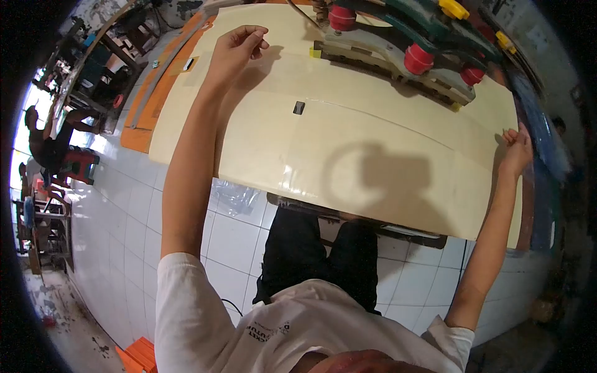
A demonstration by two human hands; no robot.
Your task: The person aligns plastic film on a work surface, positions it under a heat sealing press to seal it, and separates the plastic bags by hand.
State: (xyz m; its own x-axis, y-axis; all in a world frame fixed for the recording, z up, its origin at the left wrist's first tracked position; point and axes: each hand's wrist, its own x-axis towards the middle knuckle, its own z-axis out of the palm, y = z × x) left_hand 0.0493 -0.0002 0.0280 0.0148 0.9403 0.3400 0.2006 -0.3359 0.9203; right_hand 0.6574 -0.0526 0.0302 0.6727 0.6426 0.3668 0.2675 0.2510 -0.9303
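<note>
My left hand (239,51) is raised over the far left of a cream-coloured work surface (261,137), its fingers curled together in a pinch. Whatever might be between those fingertips is hidden or too small to name. On the right edge of the surface, my right hand (516,152) also has its fingers bent and closed, and I cannot make out anything in them. A small dark rectangular piece (299,108) with a lighter mark lies flat between the two hands, nearer the left one. Neither hand touches it.
A green and grey machine (398,46) with red and yellow knobs stands at the back right. Clear plastic (541,130) lies along the right edge. At left are an orange board (143,124) and a small white item (188,64). Another person (53,143) sits far left.
</note>
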